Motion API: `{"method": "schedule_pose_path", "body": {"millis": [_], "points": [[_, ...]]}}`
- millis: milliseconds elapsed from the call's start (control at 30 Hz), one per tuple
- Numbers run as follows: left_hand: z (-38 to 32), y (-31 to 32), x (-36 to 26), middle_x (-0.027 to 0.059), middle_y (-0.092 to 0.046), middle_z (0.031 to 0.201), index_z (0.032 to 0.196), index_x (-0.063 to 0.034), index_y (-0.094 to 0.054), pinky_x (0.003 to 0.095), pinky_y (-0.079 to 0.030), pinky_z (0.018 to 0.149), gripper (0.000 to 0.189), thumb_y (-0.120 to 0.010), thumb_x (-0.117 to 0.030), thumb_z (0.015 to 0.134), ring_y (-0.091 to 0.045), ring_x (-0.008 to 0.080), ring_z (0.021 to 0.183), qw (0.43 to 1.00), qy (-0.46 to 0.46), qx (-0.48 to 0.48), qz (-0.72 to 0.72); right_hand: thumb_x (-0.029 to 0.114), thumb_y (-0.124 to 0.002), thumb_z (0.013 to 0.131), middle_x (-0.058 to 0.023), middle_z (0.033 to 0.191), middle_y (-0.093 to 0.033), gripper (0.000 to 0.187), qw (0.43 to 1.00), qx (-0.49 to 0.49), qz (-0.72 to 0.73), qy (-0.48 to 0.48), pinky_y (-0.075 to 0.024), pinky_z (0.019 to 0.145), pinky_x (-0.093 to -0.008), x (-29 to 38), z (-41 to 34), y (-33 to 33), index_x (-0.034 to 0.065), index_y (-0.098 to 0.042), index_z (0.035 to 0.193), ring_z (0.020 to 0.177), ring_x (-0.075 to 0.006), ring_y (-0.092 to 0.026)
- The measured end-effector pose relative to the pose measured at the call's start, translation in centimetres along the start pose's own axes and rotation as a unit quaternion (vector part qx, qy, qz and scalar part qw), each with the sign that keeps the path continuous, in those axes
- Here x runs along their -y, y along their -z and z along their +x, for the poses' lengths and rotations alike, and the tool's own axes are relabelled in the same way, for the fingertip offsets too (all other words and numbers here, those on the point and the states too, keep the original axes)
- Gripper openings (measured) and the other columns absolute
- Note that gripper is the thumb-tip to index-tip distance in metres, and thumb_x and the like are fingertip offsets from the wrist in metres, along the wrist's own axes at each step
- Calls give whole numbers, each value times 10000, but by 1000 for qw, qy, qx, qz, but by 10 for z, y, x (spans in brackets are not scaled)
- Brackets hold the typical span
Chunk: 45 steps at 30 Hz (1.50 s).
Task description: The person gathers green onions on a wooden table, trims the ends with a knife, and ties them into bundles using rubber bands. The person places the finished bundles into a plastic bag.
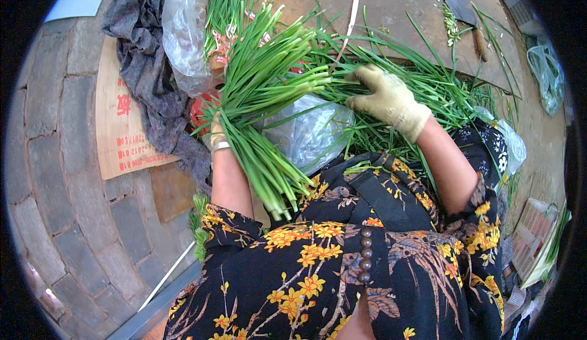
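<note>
A thick bunch of long green stalks, like garlic chives [257,83], is held in my gloved left hand [217,131], whose fingers are mostly hidden behind the leaves; the pale cut ends fan out to the right and down. My right hand [385,99], in a cream knit glove, reaches over a loose pile of the same greens [412,69], its thumb and fingers apart, fingertips at the edge of the pile. Below and between the hands lies a clear plastic bag [307,133]. A pink tie strip [351,23] runs down onto the pile.
A cleaver [456,0] with a wooden handle lies on the board [399,7], beside cut stalk bits [450,26]. Tied greens [224,5], a plastic bag [185,32] and grey cloth [149,65] are at the upper left. Another bag [545,78] lies far right.
</note>
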State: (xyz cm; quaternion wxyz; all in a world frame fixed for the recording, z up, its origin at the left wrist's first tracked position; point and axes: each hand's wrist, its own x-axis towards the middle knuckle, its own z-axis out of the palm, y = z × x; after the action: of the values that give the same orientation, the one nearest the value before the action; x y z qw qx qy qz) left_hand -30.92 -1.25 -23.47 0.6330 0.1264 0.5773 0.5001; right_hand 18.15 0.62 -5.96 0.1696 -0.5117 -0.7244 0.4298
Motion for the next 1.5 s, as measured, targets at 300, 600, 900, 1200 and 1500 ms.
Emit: {"method": "schedule_pose_path", "body": {"millis": [300, 600, 900, 1200, 1500], "points": [[6, -25, -12, 176, -551, 1373, 1402, -49, -488, 509, -500, 1004, 457, -391, -304, 1035, -592, 350, 1154, 998, -8, 64, 7, 329, -636, 873, -155, 955, -696, 370, 970, -1, 6, 243, -550, 737, -454, 38, 53, -69, 157, -592, 1198, 859, -369, -670], [-34, -60, -46, -23, -660, 826, 1316, -79, -562, 360, -588, 766, 381, -615, -155, 947, -645, 115, 736, 986, -57, 71, -140, 131, -660, 874, -169, 865, -681, 259, 984, -24, 20, 174, -522, 675, -434, 16, -52, -18, 62, -657, 1124, 779, -361, -661], [-36, -32, -42, 171, -711, 1081, 1240, -103, -633, 523, -571, 847, 416, -694, -286, 871, -700, 332, 925, 972, 53, 138, -182, 174, -558, 883, -189, 983, -703, 231, 961, 97, -242, -98, -536, 811, -463, -55, -30, -28, 95, -661, 1073, 946, -376, -669], [-5, -1, -43, 128, -651, 1094, 1280, -119, -595, 502, -545, 876, 400, -634, -166, 884, -637, 305, 947, 978, 10, 97, -185, 264, -617, 842, -150, 985, -710, 315, 990, -61, -123, -32, -534, 866, -419, 8, 11, 54, 93, -687, 1096, 967, -346, -678], [-23, -43, -61, -85, -301, 630, 1381, 15, -463, 218, -408, 577, 440, -562, -68, 960, -341, 46, 536, 977, -58, 55, -199, 185, -689, 866, -58, 963, -718, 277, 981, 2, 192, -27, -498, 858, -284, 49, 74, -13, -9, -711, 1062, 919, -119, -629]]}}
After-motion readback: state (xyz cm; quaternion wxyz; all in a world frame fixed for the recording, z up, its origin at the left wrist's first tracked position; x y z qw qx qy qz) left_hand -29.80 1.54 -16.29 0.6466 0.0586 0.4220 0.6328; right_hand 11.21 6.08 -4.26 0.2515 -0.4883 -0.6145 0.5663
